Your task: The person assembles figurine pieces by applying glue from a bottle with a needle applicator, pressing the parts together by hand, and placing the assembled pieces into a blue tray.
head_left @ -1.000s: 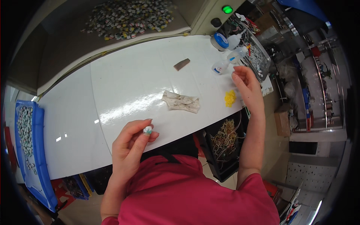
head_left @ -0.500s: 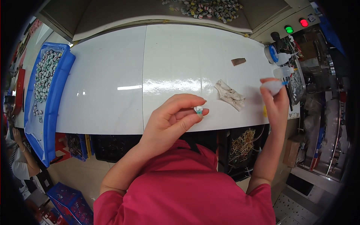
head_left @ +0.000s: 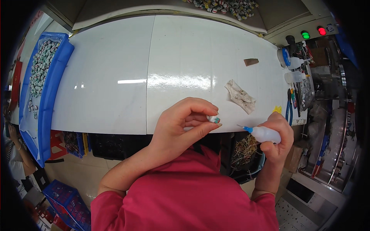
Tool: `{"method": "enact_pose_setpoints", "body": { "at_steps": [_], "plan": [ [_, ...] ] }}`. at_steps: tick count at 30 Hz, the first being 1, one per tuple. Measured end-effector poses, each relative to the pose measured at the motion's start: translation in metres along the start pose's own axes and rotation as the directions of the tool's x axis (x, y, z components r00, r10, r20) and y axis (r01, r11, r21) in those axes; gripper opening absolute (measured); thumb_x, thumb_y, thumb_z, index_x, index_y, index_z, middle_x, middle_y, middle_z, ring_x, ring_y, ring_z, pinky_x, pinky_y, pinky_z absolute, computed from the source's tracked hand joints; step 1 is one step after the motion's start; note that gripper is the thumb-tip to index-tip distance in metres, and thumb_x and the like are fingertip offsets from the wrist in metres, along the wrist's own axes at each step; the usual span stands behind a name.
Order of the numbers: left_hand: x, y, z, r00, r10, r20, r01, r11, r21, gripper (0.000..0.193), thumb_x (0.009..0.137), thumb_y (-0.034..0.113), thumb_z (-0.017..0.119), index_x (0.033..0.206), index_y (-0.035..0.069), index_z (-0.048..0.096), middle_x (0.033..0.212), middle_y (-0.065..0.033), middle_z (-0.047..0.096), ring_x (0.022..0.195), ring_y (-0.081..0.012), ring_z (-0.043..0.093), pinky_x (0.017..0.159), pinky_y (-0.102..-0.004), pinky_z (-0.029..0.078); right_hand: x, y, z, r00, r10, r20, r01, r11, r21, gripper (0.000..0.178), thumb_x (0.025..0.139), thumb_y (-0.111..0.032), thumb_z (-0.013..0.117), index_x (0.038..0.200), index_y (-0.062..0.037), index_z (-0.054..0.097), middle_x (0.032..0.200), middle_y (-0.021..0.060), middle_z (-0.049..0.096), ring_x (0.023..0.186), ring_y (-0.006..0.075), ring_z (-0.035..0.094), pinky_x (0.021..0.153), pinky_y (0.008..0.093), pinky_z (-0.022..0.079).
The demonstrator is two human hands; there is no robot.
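Note:
Between the thumb and fingers of my left hand point(head_left: 187, 121) is a small white and green wound part point(head_left: 214, 119), held above the table's front edge. My right hand point(head_left: 278, 133) is wrapped round a translucent squeeze bottle point(head_left: 266, 134) with a blue neck and a thin needle tip. The bottle lies tilted, its tip pointing left toward the small part but apart from it. A stained, crumpled cloth point(head_left: 240, 97) rests on the white table point(head_left: 108, 96) beyond my right hand.
At the left stands a blue tray point(head_left: 58, 84) of similar small parts; more of them form a pile point(head_left: 227, 7) at the back. On the right are another squeeze bottle point(head_left: 295, 77), pliers point(head_left: 289, 106) and a brown scrap point(head_left: 251, 61). A bin of wires point(head_left: 244, 152) sits below the front edge.
My right hand has come down and left with the squeeze bottle, turning its tip toward my left hand. The small part has shifted slightly right and turned. The whole view has tilted a little.

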State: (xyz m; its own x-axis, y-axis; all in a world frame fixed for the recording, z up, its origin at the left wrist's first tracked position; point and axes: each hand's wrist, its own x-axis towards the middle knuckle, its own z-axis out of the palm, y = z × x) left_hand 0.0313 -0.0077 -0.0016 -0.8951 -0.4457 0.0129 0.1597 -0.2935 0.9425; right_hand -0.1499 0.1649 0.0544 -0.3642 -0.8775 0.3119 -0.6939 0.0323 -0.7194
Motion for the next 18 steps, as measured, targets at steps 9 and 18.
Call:
{"method": "enact_pose_setpoints", "body": {
  "at_steps": [9, 18],
  "plan": [
    [-0.006, -0.011, 0.004, 0.998, -0.014, -0.062, 0.015, 1.0, 0.014, 0.025, 0.08, -0.002, 0.069, 0.1, 0.002, 0.055, 0.097, -0.0042, 0.055, 0.086, -0.0081, 0.061, 0.072, -0.0208, 0.053, -0.004, 0.002, 0.006, 0.997, 0.006, 0.074, 0.001, 0.996, -0.091, 0.049, 0.061, -0.045, 0.081, 0.079, -0.0039, 0.062, 0.063, 0.0042, 0.052, 0.056, 0.0183, 0.047, 0.051, 0.0283, 0.034],
    [-0.001, -0.019, 0.006, 0.985, 0.174, -0.013, -0.167, 0.962, 0.215, 0.03, 0.074, -0.014, 0.067, 0.095, 0.003, 0.054, 0.098, -0.0061, 0.046, 0.086, -0.0121, 0.058, 0.07, -0.0222, 0.052, -0.005, 0.003, 0.009, 0.995, 0.018, 0.102, -0.004, 0.991, -0.131, 0.047, 0.059, -0.043, 0.082, 0.076, -0.0047, 0.062, 0.063, 0.0041, 0.053, 0.055, 0.0197, 0.048, 0.051, 0.0294, 0.036]
  ]
}}
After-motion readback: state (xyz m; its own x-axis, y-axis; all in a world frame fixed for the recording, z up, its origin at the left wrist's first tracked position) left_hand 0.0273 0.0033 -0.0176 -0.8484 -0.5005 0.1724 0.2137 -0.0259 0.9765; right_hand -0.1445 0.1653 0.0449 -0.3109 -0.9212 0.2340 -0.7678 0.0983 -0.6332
